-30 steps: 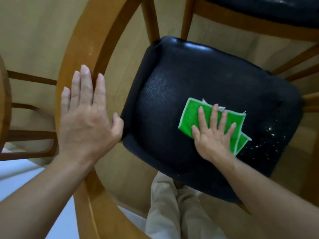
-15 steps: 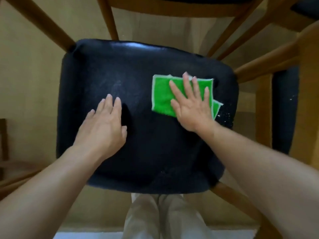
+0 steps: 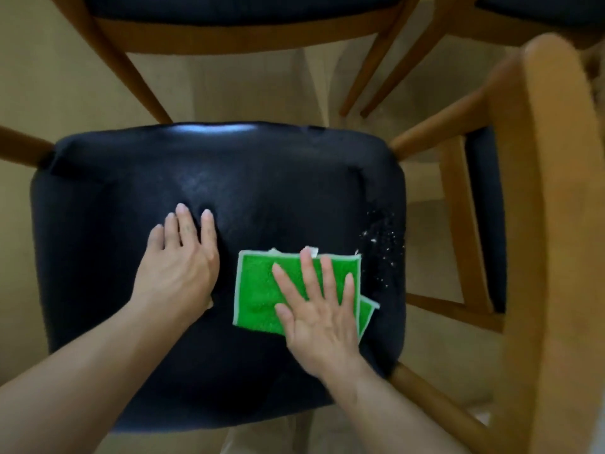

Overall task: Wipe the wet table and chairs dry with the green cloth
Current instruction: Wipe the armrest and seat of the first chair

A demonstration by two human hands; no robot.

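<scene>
Right hand [image 3: 319,309] with green cloth [image 3: 262,290] slid from far part of black chair seat [image 3: 131,273] toward near right part, beside droplets [image 3: 383,244]. Left hand [image 3: 178,267] came off wooden chair back onto seat, now flat left of cloth.

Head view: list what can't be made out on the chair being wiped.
- Seat under the green cloth and both hands: covered, so any wetness there is unknown.
- Cloth under the right hand: hidden by palm and fingers.
- Seat's near edge: hidden by the forearms.
- Droplets by the seat's right edge: too small to count.
- Left hand: its thumb is tucked out of sight.
- Neighbouring chairs: cut off by the top edge.
</scene>
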